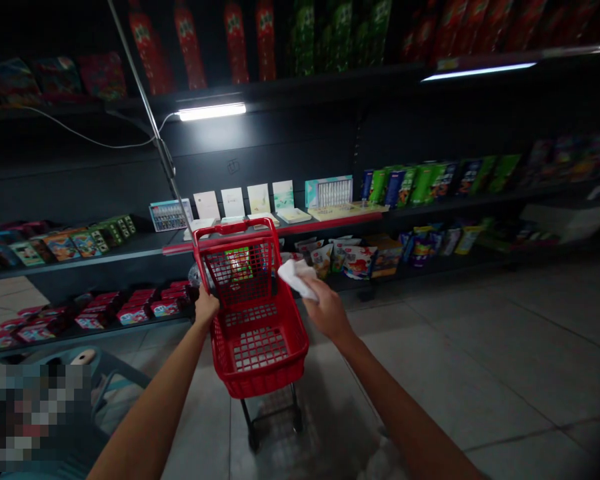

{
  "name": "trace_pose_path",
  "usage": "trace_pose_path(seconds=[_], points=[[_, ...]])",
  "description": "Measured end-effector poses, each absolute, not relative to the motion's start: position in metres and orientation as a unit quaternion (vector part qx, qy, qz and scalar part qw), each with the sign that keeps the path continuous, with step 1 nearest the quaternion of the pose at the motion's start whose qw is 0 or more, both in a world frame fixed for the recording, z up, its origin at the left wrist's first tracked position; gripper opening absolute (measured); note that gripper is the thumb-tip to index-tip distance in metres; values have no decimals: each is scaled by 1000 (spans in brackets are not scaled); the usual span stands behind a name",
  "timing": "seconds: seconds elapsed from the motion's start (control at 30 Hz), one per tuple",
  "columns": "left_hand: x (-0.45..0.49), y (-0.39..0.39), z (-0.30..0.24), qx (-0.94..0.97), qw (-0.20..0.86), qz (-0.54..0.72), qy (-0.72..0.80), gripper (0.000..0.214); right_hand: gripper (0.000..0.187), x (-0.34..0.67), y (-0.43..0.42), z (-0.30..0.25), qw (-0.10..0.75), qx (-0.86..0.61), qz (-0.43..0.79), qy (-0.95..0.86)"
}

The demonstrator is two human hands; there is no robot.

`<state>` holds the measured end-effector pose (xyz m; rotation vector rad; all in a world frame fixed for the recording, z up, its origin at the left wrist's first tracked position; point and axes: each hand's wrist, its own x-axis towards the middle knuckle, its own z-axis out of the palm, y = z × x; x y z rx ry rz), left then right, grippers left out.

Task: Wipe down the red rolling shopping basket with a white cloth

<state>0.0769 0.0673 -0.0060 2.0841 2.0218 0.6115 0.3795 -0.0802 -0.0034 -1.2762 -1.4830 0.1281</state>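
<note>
A small red shopping trolley (260, 360) stands on the tiled floor in front of me, its mesh basket holding nothing visible except a green packet (239, 263) seen through its far wall. My left hand (206, 308) is closed on the basket's left rim. My right hand (325, 308) is above the right rim, closed on a crumpled white cloth (296, 275) that touches or hovers just over the rim.
Dark shelves (130, 247) run along the back with coloured packets, boxes and white cards (233, 201). A thin metal pole (153, 127) leans behind the trolley. A lit tube lamp (211, 111) hangs under the upper shelf. A grey-blue chair (105, 380) is at lower left.
</note>
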Motion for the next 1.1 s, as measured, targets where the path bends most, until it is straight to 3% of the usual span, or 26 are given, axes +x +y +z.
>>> trace_pose_path(seconds=[0.1,0.2,0.57,0.73,1.1], points=[[84,72,-5,632,125,202,737,67,51,360,-88,-23,342,-557,27,-756],[87,75,-3,609,153,198,753,64,54,350,-87,-41,289,-569,28,-769],[87,84,1,590,156,182,771,57,70,356,-70,-60,388,-573,106,-714],[80,93,1,597,124,179,772,44,70,351,-71,-59,396,-576,140,-701],[72,114,-9,602,100,175,772,37,70,344,-53,-77,444,-554,128,-693]])
